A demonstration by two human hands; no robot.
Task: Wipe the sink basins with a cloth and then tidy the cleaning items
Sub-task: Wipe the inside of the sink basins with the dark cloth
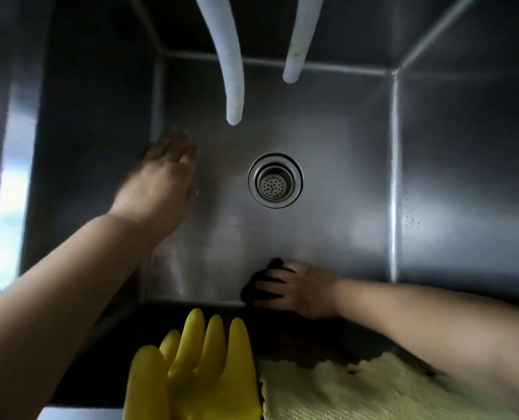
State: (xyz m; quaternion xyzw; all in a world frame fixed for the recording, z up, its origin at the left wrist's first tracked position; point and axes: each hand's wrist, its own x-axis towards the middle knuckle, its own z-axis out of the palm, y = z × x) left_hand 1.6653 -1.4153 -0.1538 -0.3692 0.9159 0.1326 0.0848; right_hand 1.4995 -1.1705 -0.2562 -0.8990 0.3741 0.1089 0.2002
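I look down into a deep steel sink basin (328,237) with a round strainer drain (275,180) in the middle of its floor. My right hand (300,289) presses a dark cloth (252,291) against the basin floor at the near wall, fingers spread over it. My left hand (161,180) lies flat with straight fingers on the basin floor, left of the drain, and holds nothing.
Two white hoses (231,71) hang down from the top into the basin. Yellow rubber gloves (191,368) hang over the near rim, and a pale yellow cloth (358,392) lies beside them to the right. Steel walls close in the basin on every side.
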